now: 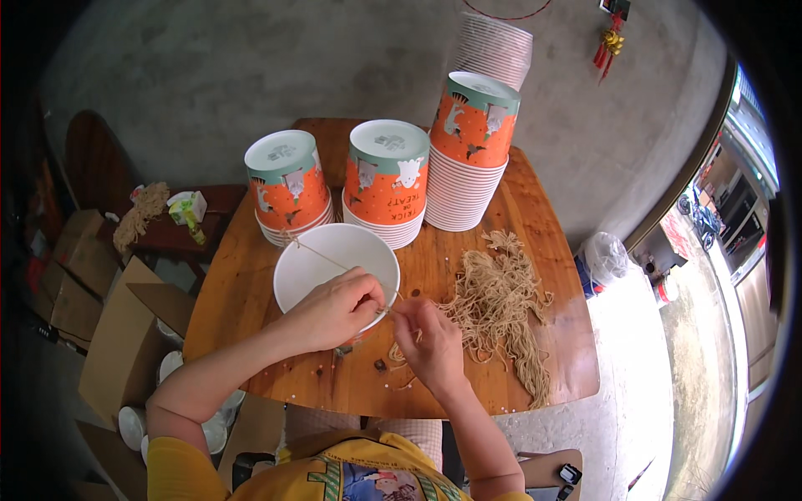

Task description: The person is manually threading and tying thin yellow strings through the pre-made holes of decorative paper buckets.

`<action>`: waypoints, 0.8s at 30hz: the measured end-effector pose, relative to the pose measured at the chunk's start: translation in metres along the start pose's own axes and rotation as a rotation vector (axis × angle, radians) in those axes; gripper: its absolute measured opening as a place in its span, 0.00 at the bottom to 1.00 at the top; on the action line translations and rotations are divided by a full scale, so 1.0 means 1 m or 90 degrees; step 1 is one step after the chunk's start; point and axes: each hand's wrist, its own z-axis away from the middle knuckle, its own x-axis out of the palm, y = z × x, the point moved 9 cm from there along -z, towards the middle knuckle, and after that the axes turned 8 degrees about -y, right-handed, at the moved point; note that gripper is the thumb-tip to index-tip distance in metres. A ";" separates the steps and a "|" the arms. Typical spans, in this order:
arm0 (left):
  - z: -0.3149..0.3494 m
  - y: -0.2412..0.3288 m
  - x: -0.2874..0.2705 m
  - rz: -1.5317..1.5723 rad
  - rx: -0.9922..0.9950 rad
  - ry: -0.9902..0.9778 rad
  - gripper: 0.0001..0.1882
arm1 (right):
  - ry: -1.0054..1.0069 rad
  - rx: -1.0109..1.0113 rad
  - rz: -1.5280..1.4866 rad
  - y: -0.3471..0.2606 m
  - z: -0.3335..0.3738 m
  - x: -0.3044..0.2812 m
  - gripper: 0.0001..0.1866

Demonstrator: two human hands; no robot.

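In front of me on the table stands a white paper bucket [307,265], mouth up. A thin piece of tan twine [319,254] runs from its far left rim across the mouth to my hands. My left hand [334,307] is over the near right rim, its fingers closed in a pinch on the twine. Just right of the bucket, my right hand [429,336] is also closed, thumb and fingertips pinching the twine. The fingertips of both hands are close together and partly hide the rim. A loose heap of tan twine strands [497,305] lies right of my right hand.
Behind the bucket stand upside-down orange and green paper buckets: a left stack [288,190], a middle stack [387,185] and a taller right stack [474,150]. An open cardboard box [125,342] with white buckets sits left of the table [251,367]. More twine [144,215] lies on a chair.
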 end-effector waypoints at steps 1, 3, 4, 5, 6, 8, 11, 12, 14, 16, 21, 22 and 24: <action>0.000 0.002 0.000 -0.015 0.024 0.010 0.05 | -0.012 -0.005 0.031 -0.002 0.000 0.001 0.08; 0.001 0.000 0.000 -0.041 0.056 0.029 0.05 | -0.016 0.000 0.018 -0.003 0.000 0.002 0.08; 0.001 0.005 -0.002 -0.066 0.087 0.047 0.05 | -0.019 0.005 0.004 -0.002 0.000 0.002 0.07; 0.002 0.008 -0.002 -0.066 0.087 0.047 0.05 | -0.019 0.005 0.004 -0.001 0.002 0.003 0.07; 0.001 0.005 -0.001 -0.029 0.040 0.023 0.05 | -0.018 0.030 -0.011 0.005 0.004 0.004 0.08; 0.001 0.001 0.000 0.009 -0.007 -0.002 0.05 | -0.018 0.055 -0.025 0.010 0.007 0.004 0.09; 0.000 0.002 0.000 0.008 -0.003 -0.006 0.04 | -0.028 0.073 -0.065 0.011 0.007 0.004 0.09; 0.001 0.002 0.001 0.014 -0.009 -0.008 0.04 | -0.032 0.067 -0.066 0.009 0.008 0.005 0.09; 0.000 0.000 0.001 0.018 -0.013 -0.011 0.04 | -0.035 0.060 -0.068 0.007 0.007 0.007 0.09; 0.001 0.003 0.000 -0.010 0.035 0.011 0.04 | -0.020 0.037 -0.077 0.004 0.006 0.007 0.10; 0.003 0.008 0.002 0.045 0.011 0.001 0.05 | -0.009 0.043 -0.096 0.004 0.005 0.007 0.11; 0.004 0.010 0.001 0.058 0.022 0.004 0.06 | -0.010 0.051 -0.103 0.005 0.004 0.008 0.11; 0.004 0.010 0.001 0.052 0.015 0.004 0.06 | -0.011 0.056 -0.117 0.004 0.004 0.007 0.11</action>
